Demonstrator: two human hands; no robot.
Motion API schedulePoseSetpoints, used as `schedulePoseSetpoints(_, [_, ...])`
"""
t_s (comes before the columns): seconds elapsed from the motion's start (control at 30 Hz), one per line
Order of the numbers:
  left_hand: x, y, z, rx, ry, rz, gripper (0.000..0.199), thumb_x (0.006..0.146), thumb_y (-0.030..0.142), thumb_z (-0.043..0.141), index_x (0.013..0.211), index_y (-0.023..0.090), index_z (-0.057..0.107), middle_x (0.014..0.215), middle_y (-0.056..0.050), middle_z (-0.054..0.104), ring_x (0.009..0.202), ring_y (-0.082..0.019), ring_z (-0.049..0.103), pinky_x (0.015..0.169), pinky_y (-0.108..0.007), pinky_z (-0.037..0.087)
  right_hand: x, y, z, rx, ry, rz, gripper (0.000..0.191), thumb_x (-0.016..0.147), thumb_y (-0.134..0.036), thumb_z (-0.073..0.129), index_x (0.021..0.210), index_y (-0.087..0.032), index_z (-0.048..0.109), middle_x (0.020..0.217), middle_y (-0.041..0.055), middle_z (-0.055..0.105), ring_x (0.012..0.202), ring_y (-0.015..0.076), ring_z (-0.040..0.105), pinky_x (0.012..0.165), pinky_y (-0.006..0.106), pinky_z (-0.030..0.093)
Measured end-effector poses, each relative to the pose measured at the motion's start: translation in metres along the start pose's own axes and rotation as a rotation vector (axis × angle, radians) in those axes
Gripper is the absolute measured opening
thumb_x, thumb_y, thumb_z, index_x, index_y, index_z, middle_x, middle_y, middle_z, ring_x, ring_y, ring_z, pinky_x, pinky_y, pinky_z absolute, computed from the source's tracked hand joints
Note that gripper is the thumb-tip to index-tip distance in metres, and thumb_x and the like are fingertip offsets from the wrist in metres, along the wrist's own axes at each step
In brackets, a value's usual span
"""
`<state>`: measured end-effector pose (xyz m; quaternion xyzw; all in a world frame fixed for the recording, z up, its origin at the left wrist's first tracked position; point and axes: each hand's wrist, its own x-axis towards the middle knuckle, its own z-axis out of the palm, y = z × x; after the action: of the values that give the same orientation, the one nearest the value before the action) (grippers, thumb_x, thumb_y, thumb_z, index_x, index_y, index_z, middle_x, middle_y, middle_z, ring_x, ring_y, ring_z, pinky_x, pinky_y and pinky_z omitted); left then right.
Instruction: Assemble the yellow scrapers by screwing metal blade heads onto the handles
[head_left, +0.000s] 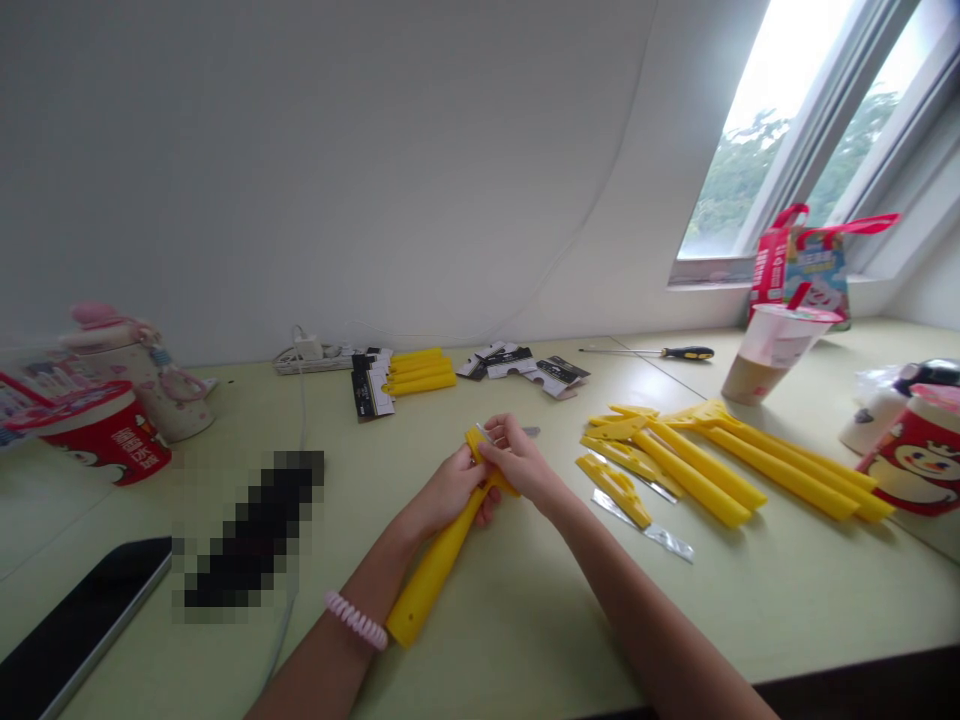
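A yellow scraper (442, 560) with a long handle lies slantwise across the middle of the table, its handle end toward me. My left hand (452, 488) is closed around it just below the head. At the head, my right hand (516, 455) pinches with bent fingers, which hide much of that part. A thin greyish strip (531, 431) shows just beyond the right fingers; I cannot tell whether they touch it. To the right lie several yellow scraper handles (697, 475) and loose yellow heads (615, 488), with clear-wrapped blades (667, 541) beside them.
At the back are packaged yellow scrapers (420, 372), black-and-white cards (510, 360), a screwdriver (686, 353) and a power strip (322, 362). A drink cup (772, 355) and red tub (919, 450) stand right; a red cup (112, 440), bottle (169, 385) and tablet (82, 625) left.
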<state>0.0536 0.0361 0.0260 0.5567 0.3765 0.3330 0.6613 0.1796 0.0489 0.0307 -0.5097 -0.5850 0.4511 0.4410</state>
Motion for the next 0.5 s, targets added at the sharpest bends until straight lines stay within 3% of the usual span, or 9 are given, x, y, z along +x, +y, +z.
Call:
schedulePoseSetpoints(0.13, [0.002, 0.007, -0.008, -0.049, 0.138, 0.005, 0.024, 0.077, 0.029, 0.049, 0.095, 0.013, 0.044, 0.058, -0.002, 0.057, 0.038, -0.010, 0.051, 0.037, -0.020, 0.038, 0.007, 0.001, -0.009, -0.001, 0.151, -0.103, 0.025, 0.076, -0.031, 0.046, 0.098, -0.020, 0.051, 0.091, 0.0037, 0.058, 0.083, 0.0140, 0.055, 0.068, 0.023, 0.044])
schedulePoseSetpoints(0.23, [0.003, 0.014, -0.018, -0.113, 0.322, 0.027, 0.014, 0.077, 0.023, 0.047, 0.086, 0.013, 0.044, 0.056, -0.004, 0.058, 0.039, -0.010, 0.051, 0.038, -0.020, 0.038, 0.013, 0.010, -0.020, -0.129, 0.236, -0.134, 0.019, 0.076, -0.028, 0.046, 0.084, -0.017, 0.059, 0.085, 0.0044, 0.062, 0.079, 0.0152, 0.056, 0.070, 0.026, 0.042])
schedulePoseSetpoints(0.37, [0.007, 0.017, -0.032, -0.190, 0.498, 0.068, 0.007, 0.078, 0.018, 0.046, 0.080, 0.013, 0.043, 0.055, -0.005, 0.059, 0.039, -0.010, 0.051, 0.038, -0.019, 0.038, 0.015, 0.024, -0.021, -0.481, 0.163, -0.200, 0.016, 0.072, -0.018, 0.049, 0.076, -0.017, 0.065, 0.076, 0.0037, 0.063, 0.070, 0.0143, 0.054, 0.068, 0.026, 0.039])
schedulePoseSetpoints(0.5, [0.009, 0.015, -0.037, -0.223, 0.536, 0.091, 0.007, 0.077, 0.019, 0.047, 0.079, 0.013, 0.044, 0.055, -0.005, 0.059, 0.039, -0.010, 0.051, 0.037, -0.020, 0.038, 0.014, 0.029, -0.009, -0.623, 0.118, -0.239, 0.018, 0.073, -0.016, 0.050, 0.083, -0.018, 0.066, 0.077, 0.0036, 0.061, 0.072, 0.0138, 0.052, 0.067, 0.024, 0.038])
